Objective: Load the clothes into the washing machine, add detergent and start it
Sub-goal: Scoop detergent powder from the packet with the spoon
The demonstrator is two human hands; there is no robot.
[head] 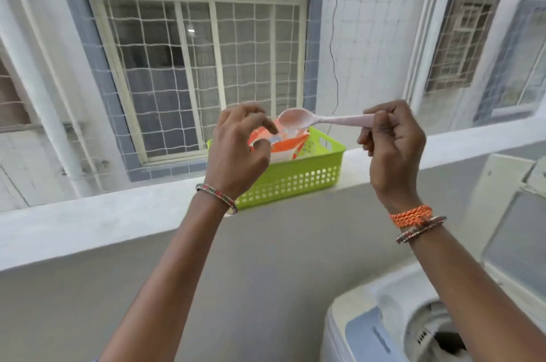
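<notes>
Beaded bangle (217, 197) left wrist; orange braided thread (411, 215), bangle (421, 229) right

Just the one head cam, wide-angle, looking forward over both raised hands toward the ledge (88, 226), pretty close up.

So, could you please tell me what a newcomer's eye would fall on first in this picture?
Probably the green basket on the ledge, holding an orange packet that the left hand grips. Just above it, the right hand holds a pink spoon by its handle. At bottom right, the washer stands with its lid up.
</notes>
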